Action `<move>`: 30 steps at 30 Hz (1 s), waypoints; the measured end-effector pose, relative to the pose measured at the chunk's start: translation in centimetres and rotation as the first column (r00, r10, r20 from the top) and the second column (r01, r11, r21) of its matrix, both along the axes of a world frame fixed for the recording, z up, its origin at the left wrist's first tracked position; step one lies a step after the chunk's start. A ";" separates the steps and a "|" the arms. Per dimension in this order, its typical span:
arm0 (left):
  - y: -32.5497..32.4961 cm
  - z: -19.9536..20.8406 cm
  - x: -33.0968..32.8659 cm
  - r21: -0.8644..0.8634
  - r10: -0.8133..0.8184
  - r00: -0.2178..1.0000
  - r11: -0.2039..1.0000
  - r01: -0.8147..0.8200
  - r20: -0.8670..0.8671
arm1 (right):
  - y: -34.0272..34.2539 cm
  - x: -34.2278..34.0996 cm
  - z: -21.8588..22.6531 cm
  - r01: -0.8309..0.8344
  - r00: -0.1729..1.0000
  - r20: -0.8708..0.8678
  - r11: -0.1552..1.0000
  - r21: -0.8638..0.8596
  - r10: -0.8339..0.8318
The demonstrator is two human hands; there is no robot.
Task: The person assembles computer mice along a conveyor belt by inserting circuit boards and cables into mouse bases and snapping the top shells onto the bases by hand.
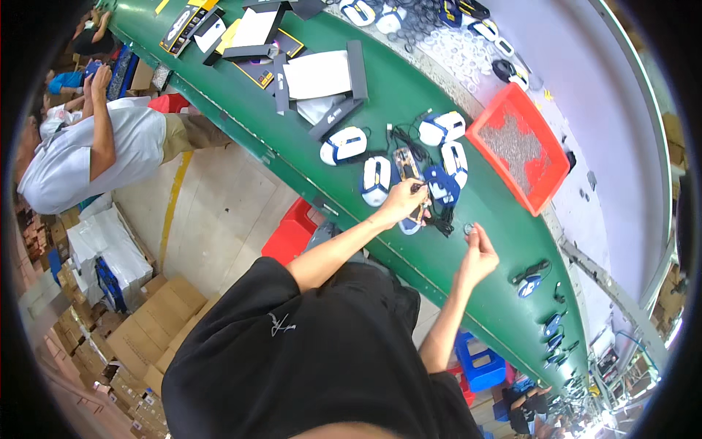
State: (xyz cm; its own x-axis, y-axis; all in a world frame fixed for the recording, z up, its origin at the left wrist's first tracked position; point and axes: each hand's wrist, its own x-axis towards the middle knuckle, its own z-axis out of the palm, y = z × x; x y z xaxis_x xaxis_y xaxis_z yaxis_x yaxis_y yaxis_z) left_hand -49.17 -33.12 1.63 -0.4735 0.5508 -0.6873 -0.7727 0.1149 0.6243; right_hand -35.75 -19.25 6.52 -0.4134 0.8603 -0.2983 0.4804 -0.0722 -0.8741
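The left hand (401, 199) bent over the opened device (404, 164) on the counter (433, 261), perhaps steadying it; what its fingers gripped I couldn't tell. The right hand (479, 258) pinched a small round piece (469, 229) nearby.

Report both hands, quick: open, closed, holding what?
Left hand: at the opened device; grip can't be told.
Right hand: closed, apparently pinching a small round piece.

A factory assembly workshop: long green work surface (512, 322), red bin (545, 183) of small parts along its far edge, stacked cardboard cartons (157, 322), yellow floor line (174, 201).
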 end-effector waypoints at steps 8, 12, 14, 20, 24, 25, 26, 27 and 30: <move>-1.4 1.7 -2.6 0.272 -0.064 0.954 0.962 -0.018 0.291 | 5.2 -34.3 -2.0 -0.505 0.855 0.236 0.639 0.580 0.462; -4.0 3.4 -4.1 0.295 -0.045 0.930 0.953 -0.070 0.365 | 8.3 -33.6 -7.6 -0.517 0.791 0.597 0.669 0.534 0.135; -4.4 3.8 -4.3 0.309 -0.067 0.925 0.949 -0.056 0.375 | 10.0 -32.9 -9.0 -0.511 0.797 0.595 0.638 0.576 0.102; -5.0 4.0 -5.5 0.331 0.054 0.907 0.920 -0.208 0.418 | 3.0 -25.5 -0.4 -0.366 0.929 0.104 0.849 0.381 0.354; -3.3 6.2 -5.5 0.355 0.128 0.902 0.889 -0.289 0.413 | -1.6 -16.1 4.1 -0.184 0.966 -0.187 0.983 -0.011 0.179; -2.5 6.2 -5.0 0.390 0.140 0.916 0.873 -0.293 0.375 | -1.8 -14.2 4.0 -0.203 0.958 -0.211 0.979 -0.026 0.193; -1.9 6.2 -4.5 0.383 0.151 0.926 0.878 -0.287 0.347 | -2.0 -12.7 4.1 -0.269 0.944 -0.162 0.956 0.119 0.286; -1.7 6.8 -4.1 0.371 0.179 0.933 0.881 -0.293 0.312 | -3.5 -12.2 7.1 -0.203 0.968 -0.158 0.979 -0.028 0.196; -0.4 7.9 -2.3 0.293 0.203 0.973 0.929 -0.226 0.107 | -4.2 -8.4 8.1 -0.084 0.980 -0.191 0.982 -0.172 0.050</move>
